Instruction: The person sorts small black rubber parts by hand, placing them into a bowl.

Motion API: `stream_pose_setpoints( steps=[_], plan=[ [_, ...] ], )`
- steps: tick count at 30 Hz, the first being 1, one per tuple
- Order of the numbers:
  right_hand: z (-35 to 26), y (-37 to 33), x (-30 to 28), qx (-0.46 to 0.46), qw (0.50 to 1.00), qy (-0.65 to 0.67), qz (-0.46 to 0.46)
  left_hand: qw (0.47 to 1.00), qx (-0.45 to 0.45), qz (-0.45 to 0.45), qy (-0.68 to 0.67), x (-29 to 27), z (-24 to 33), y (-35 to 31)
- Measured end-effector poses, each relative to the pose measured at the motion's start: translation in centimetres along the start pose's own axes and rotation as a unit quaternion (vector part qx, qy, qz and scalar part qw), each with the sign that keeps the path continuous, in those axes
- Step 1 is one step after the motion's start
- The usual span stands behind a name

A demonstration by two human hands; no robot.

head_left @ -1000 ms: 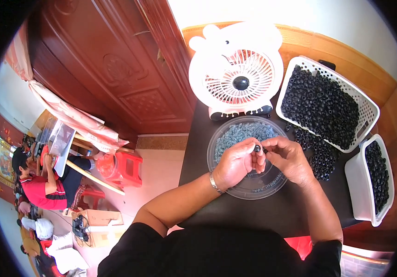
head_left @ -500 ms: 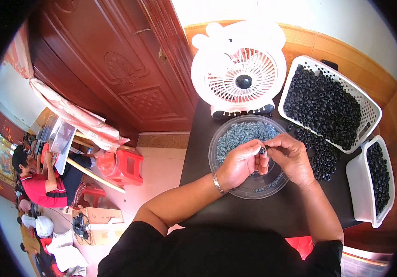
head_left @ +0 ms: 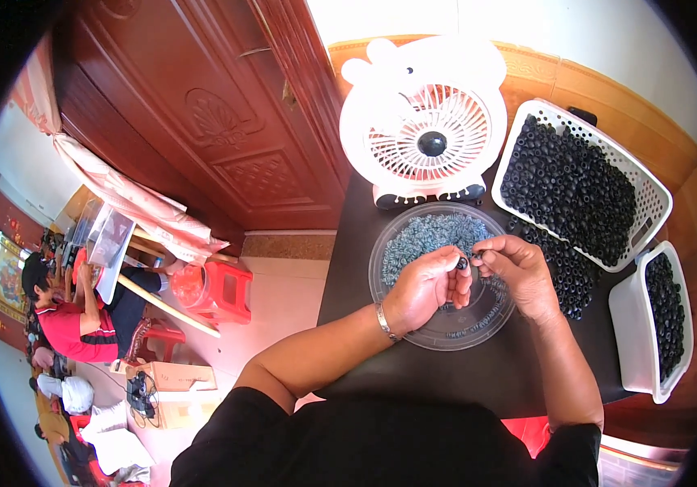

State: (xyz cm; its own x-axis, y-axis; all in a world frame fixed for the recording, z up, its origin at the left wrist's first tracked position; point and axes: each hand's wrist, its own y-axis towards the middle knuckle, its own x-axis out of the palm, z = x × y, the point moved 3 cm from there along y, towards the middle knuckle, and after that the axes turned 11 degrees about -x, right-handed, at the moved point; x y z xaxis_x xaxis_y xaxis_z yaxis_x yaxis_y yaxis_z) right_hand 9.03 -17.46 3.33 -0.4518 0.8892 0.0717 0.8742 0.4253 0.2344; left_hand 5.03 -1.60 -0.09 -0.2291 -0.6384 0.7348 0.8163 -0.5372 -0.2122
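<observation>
Above a round clear plastic tub point(head_left: 377, 284), both my hands work close together. My left hand point(head_left: 425, 288) has its fingers curled, a small black ring-shaped piece point(head_left: 462, 264) between thumb and forefinger. Just right of it, my right hand point(head_left: 523, 276) pinches a tiny item at its fingertips, too small to name. The fingertips of the two hands are a short gap apart. Many small bluish translucent coil-like pieces point(head_left: 421, 235) lie in the tub, partly hidden beneath my hands.
A white fan point(head_left: 348, 134) stands behind the tub. Black ring pieces fill a white perforated basket point(head_left: 657, 199) and a white bin point(head_left: 628, 341); a loose pile point(head_left: 572, 288) lies on the dark table point(head_left: 421, 377). At far left, another person point(head_left: 85, 325) sits near red stools point(head_left: 235, 292).
My right hand has drawn slightly right, away from the black piece in my left hand, opening a small gap. My left hand stays almost in place.
</observation>
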Motion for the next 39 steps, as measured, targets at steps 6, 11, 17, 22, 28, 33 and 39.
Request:
stream_pose_setpoints(
  steps=[6, 11, 17, 22, 28, 33, 39],
  plan=[
    [0.0, 0.0, 0.2, -0.019, 1.0, 0.005, -0.007, 0.999, -0.033, 0.026, 0.012, -0.1, -0.2, 0.1],
    [-0.5, 0.0, 0.6, -0.058, 0.998, -0.032, -0.024, 0.999, -0.041, 0.026, 0.016, 0.1, -0.3, 0.0],
    [-0.7, -0.1, 0.9, -0.075, 0.994, -0.074, -0.031, 0.999, -0.038, 0.023, 0.008, 0.0, -0.5, 0.1],
    [-0.9, -0.2, 0.9, -0.082, 0.992, -0.093, -0.02, 0.999, -0.034, 0.026, 0.012, -0.1, -0.6, 0.2],
    [-1.2, -0.2, 1.2, -0.125, 0.98, -0.155, -0.016, 0.998, -0.032, 0.047, 0.021, -0.2, -0.7, 0.2],
    [-1.5, -0.3, 1.5, -0.159, 0.966, -0.204, -0.01, 0.998, -0.029, 0.05, 0.025, -0.4, -0.9, 0.2],
    [-1.3, -0.3, 1.8, -0.195, 0.95, -0.244, -0.007, 0.998, -0.024, 0.063, 0.012, -0.3, -1.0, 0.2]
  ],
)
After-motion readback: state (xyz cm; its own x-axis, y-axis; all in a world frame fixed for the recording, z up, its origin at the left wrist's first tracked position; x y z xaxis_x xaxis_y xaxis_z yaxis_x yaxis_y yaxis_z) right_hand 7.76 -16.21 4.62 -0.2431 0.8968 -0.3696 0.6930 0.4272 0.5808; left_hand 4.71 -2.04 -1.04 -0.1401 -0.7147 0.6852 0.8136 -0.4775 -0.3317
